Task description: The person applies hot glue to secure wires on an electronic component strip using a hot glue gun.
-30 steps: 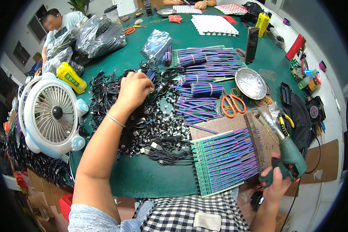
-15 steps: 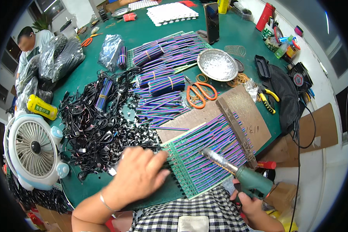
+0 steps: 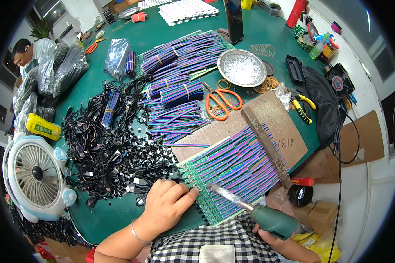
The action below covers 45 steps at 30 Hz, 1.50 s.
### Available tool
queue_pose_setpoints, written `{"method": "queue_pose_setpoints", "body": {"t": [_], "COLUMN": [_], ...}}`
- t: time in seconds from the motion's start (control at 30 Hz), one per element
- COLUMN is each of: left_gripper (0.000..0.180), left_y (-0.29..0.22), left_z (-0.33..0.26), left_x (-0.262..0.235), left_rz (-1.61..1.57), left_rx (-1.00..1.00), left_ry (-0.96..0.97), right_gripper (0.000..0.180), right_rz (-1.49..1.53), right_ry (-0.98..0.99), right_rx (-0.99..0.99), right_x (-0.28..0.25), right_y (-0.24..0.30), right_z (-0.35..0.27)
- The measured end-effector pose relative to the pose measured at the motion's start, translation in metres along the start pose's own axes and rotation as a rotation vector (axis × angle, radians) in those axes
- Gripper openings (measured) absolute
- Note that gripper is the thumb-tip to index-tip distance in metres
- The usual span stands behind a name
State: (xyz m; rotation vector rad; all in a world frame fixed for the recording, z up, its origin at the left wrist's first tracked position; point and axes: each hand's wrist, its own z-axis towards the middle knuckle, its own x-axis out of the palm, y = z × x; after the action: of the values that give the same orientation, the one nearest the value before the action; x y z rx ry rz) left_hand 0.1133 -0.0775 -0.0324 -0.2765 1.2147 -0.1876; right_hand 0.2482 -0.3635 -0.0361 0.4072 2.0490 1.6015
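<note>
In my right hand [image 3: 270,236] is a green heat gun [image 3: 274,220] with a long metal nozzle, which points up and left over a green circuit board panel [image 3: 202,197]. Rows of purple, blue and black ribbon wires [image 3: 237,168] run across from that panel. My left hand [image 3: 169,204] is at the panel's left edge, fingers curled and thumb close to the forefinger. Whatever lies between those fingertips is too small to make out. A brown bar [image 3: 265,147] rests across the wires' far ends, on a brown board [image 3: 289,131].
Tangled black cables [image 3: 96,153] pile up left, beside a white fan [image 3: 37,173]. Further back are wire bundles [image 3: 182,94], orange-handled scissors [image 3: 224,104], a metal bowl [image 3: 243,69] of pale flakes and yellow-black pliers [image 3: 303,108]. Another person [image 3: 28,55] sits at far left.
My left hand has moved right and slightly down to the panel's edge. The heat gun has shifted left and down, bringing its nozzle tip closer to the left fingers.
</note>
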Motion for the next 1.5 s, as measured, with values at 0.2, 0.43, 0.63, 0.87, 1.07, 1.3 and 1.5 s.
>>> {"method": "queue_pose_setpoints", "body": {"t": [0.2,0.43,0.63,0.87,1.07,1.3,1.5], "left_gripper": [0.024,0.024,0.021,0.021,0.021,0.023,0.022], "left_y": [-0.001,-0.003,-0.003,-0.003,-0.004,-0.004,-0.004], "left_z": [0.003,0.006,0.005,0.007,0.008,0.006,0.005], "left_x": [0.001,-0.001,-0.004,-0.004,-0.005,-0.003,-0.005], "left_rz": [-0.003,-0.025,-0.009,-0.009,0.004,0.000,0.028], "left_rx": [0.012,-0.014,-0.008,-0.008,-0.010,-0.007,0.047], "left_ry": [-0.014,0.009,0.074,0.080,0.088,0.074,0.065], "right_gripper": [0.023,0.023,0.025,0.024,0.025,0.027,0.028], "right_rz": [0.088,0.114,0.121,0.019,0.084,0.085,0.047], "right_ry": [-0.066,-0.057,-0.061,-0.047,-0.089,-0.030,-0.048], "right_rx": [0.101,0.156,0.175,0.055,0.086,0.166,0.077], "right_x": [0.006,0.010,0.010,0.011,0.010,0.006,0.006], "right_y": [-0.003,-0.004,-0.004,0.000,-0.015,-0.021,-0.011], "right_z": [-0.006,-0.004,-0.004,0.002,-0.009,-0.019,-0.012]}}
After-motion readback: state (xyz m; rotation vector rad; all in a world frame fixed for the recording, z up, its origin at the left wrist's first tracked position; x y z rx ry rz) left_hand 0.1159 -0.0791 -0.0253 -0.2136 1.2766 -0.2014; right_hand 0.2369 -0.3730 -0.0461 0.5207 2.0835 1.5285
